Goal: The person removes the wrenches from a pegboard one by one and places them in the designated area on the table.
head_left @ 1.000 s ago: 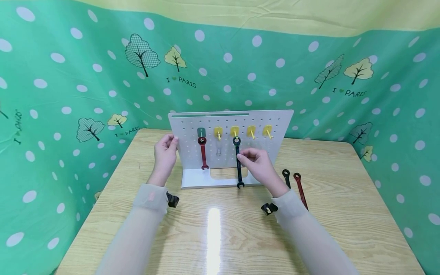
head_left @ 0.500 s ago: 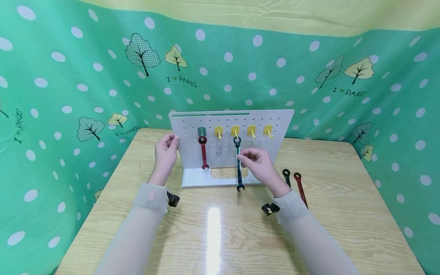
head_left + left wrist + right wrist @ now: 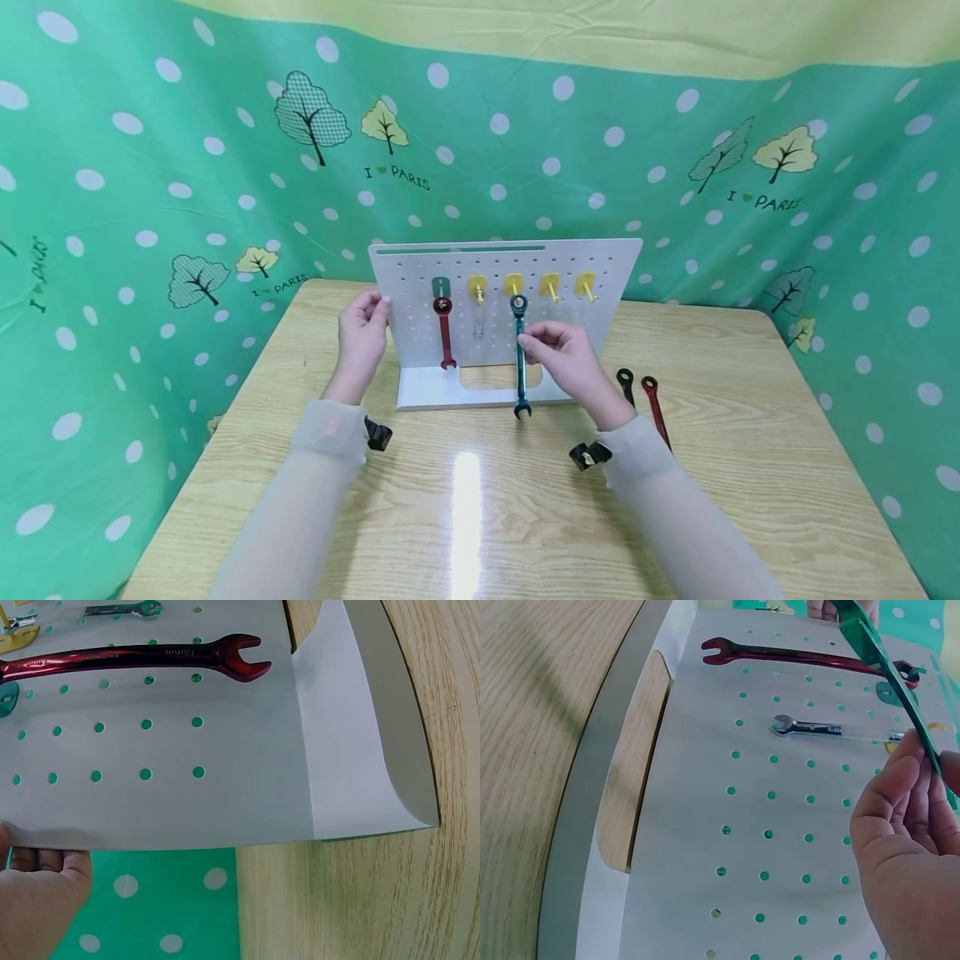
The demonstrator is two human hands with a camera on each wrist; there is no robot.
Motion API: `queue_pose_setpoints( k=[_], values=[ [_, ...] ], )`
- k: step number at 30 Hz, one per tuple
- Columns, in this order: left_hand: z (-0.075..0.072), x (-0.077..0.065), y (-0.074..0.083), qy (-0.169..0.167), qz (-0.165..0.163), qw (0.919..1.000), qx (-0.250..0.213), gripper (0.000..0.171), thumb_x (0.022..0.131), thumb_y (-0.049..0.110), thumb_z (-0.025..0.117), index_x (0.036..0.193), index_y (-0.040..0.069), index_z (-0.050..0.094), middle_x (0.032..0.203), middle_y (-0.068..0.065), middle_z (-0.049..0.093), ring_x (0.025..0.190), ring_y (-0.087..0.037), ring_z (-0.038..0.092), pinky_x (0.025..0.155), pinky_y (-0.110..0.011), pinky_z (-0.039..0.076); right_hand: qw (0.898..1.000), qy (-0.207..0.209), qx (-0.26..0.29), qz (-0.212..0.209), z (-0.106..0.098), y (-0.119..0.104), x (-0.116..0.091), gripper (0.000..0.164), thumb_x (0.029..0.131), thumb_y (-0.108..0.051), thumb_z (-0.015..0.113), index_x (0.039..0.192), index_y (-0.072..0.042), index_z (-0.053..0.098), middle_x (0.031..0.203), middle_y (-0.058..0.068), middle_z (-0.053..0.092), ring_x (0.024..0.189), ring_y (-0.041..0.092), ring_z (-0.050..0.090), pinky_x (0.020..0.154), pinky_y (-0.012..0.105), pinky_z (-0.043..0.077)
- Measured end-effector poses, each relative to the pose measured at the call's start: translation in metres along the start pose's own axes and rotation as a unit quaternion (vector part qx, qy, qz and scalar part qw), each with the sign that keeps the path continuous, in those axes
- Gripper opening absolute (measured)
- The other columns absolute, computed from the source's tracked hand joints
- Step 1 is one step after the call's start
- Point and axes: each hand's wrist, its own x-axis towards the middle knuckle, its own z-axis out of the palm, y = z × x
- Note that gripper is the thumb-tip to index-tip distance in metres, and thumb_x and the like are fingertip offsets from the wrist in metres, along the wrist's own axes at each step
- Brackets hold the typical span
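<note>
My right hand [image 3: 566,358] pinches a dark green combination wrench [image 3: 521,375] by its shank. Its ring end is up, in front of the third hook [image 3: 513,285]; whether the hook passes through the ring I cannot tell. The open jaw points down, in front of the board's base. At the white pegboard's [image 3: 420,337] left edge, my left hand [image 3: 362,329] holds on with curled fingers, partly hidden behind it in the left wrist view. A red wrench [image 3: 446,337] hangs from the green hook [image 3: 441,287]. Beside it hangs a small silver wrench [image 3: 817,729].
Two yellow hooks [image 3: 550,287] on the right carry nothing. A black wrench [image 3: 626,386] and another red wrench [image 3: 656,412] lie on the wooden table [image 3: 765,467], partly behind my right forearm. A green dotted cloth [image 3: 525,150] surrounds the table.
The green wrench has tilted slightly, its lower end shifting a little toward me and leftward, and its surface now catches more light. My left hand keeps its place on the board.
</note>
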Motion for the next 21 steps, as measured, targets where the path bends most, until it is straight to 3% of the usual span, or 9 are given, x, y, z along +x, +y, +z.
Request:
queue_pose_setpoints(
  k=[4,13,21],
  values=[
    [0.000,0.000,0.000,0.001,0.002,1.0000,0.003,0.025,0.107,0.005,0.050,0.120,-0.014,0.061,0.106,-0.030,0.063,0.093,-0.033,0.058,0.093,-0.048,0.051,1.000,0.002,0.000,0.002,0.000,-0.002,0.000,0.015,0.101,-0.005,0.064,0.103,0.009,0.070,0.087,0.015,0.069,0.087,0.046,0.065,0.083,0.050,0.056],
    [0.000,0.000,0.000,0.000,0.007,1.0000,0.004,0.025,0.107,0.005,0.050,0.119,-0.014,0.061,0.105,-0.032,0.062,0.091,-0.035,0.056,0.092,-0.048,0.050,1.000,0.003,0.000,-0.001,0.000,-0.001,0.002,0.015,0.101,-0.004,0.064,0.103,0.010,0.069,0.088,0.018,0.068,0.085,0.041,0.065,0.082,0.045,0.058],
    [0.001,0.001,0.001,0.005,0.000,0.9999,0.009,0.024,0.107,0.005,0.050,0.118,-0.014,0.061,0.107,-0.030,0.064,0.091,-0.032,0.057,0.093,-0.049,0.050,1.000,0.007,0.002,-0.003,-0.003,0.033,0.014,0.015,0.101,-0.007,0.064,0.103,0.006,0.070,0.089,0.018,0.068,0.084,0.041,0.064,0.082,0.055,0.055]
  ],
)
